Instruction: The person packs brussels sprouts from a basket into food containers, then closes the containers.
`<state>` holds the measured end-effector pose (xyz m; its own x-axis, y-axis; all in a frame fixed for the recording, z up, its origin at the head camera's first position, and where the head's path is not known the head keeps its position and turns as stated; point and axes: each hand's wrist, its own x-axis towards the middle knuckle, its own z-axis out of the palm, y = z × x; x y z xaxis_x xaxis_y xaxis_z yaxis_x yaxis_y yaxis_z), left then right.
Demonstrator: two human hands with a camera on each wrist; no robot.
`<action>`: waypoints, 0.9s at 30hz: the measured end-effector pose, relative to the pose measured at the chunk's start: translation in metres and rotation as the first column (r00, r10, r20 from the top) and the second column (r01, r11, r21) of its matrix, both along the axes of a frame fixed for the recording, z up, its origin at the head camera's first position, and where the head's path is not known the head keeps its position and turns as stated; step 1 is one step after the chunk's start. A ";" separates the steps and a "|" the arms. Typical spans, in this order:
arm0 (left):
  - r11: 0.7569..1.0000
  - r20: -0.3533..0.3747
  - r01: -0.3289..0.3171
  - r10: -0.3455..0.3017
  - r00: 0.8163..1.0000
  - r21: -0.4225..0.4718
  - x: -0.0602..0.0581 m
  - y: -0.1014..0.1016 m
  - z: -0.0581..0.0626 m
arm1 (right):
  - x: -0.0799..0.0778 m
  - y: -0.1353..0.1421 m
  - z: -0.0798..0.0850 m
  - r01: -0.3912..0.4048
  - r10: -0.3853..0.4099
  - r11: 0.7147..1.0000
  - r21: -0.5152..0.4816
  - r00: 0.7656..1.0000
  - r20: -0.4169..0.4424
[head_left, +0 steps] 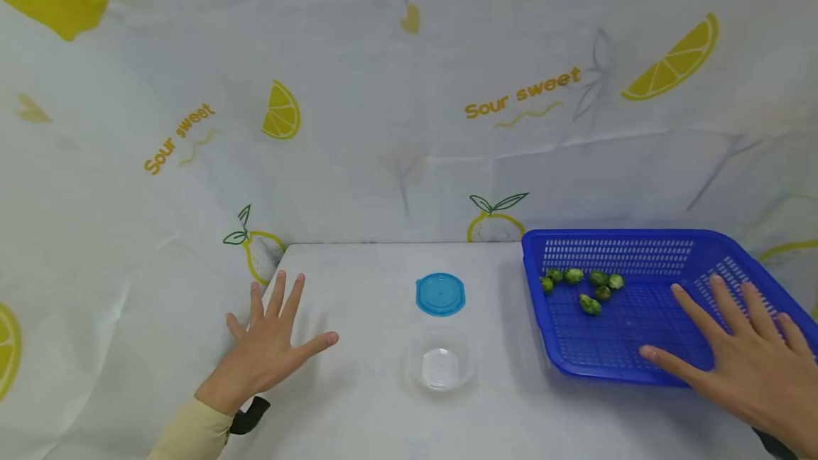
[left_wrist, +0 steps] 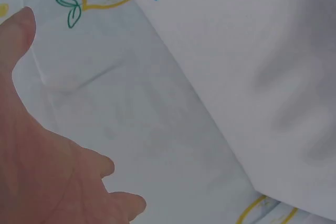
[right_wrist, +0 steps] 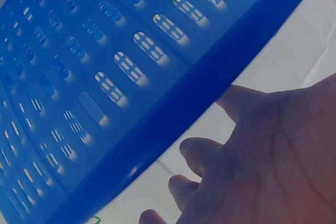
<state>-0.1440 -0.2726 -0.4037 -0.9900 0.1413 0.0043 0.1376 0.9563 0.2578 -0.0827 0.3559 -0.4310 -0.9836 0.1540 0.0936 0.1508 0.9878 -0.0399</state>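
Note:
My left hand (head_left: 262, 353) hovers above the left part of the white table with its fingers spread, holding nothing. Over the right side of a blue plastic basket (head_left: 639, 373) is my right hand (head_left: 754, 368), fingers spread too and nothing in its grasp. Several small Brussels sprouts (head_left: 590, 304) lie in the basket's left half. Between the hands stands a clear round container (head_left: 441, 368), uncovered. Just behind it a blue lid (head_left: 440, 294) lies flat. In the right wrist view, the palm (right_wrist: 273, 166) shows beside the basket's slotted wall (right_wrist: 136, 72).
A white cloth (head_left: 358, 126) printed with lemons and lettering hangs behind the white table (head_left: 364, 417). The table's left edge runs near my left hand. The basket reaches to the right border of the head view.

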 end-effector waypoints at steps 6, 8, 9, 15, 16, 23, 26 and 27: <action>0.996 0.036 -0.001 -0.002 0.999 0.084 -0.002 0.006 -0.001 | -0.002 0.004 0.003 -0.052 0.052 0.999 -0.012 0.999 -0.016; 0.991 0.066 0.000 -0.008 0.998 0.131 -0.003 0.009 -0.003 | -0.004 0.005 0.004 -0.070 0.070 0.997 -0.025 0.997 -0.010; 0.988 0.081 0.002 -0.015 0.997 0.157 -0.004 0.011 -0.004 | -0.006 0.006 0.005 -0.081 0.081 0.996 -0.035 0.997 -0.001; 0.945 0.128 0.038 -0.083 0.988 0.324 -0.017 0.034 -0.017 | -0.019 0.008 0.015 -0.149 0.158 0.983 -0.103 0.984 0.082; 0.935 0.134 0.039 -0.092 0.987 0.353 -0.019 0.039 -0.020 | -0.022 0.009 0.018 -0.161 0.172 0.981 -0.111 0.981 0.094; 0.731 0.321 -0.035 -0.256 0.912 0.682 -0.036 0.074 -0.035 | -0.041 0.005 0.035 -0.288 0.299 0.949 -0.131 0.951 0.076; 0.631 0.385 -0.086 -0.354 0.852 0.771 -0.042 0.080 -0.041 | -0.050 0.002 0.041 -0.356 0.364 0.922 -0.149 0.931 0.025; 0.612 0.400 -0.101 -0.375 0.836 0.784 -0.043 0.081 -0.043 | -0.052 0.001 0.044 -0.378 0.384 0.912 -0.160 0.923 0.008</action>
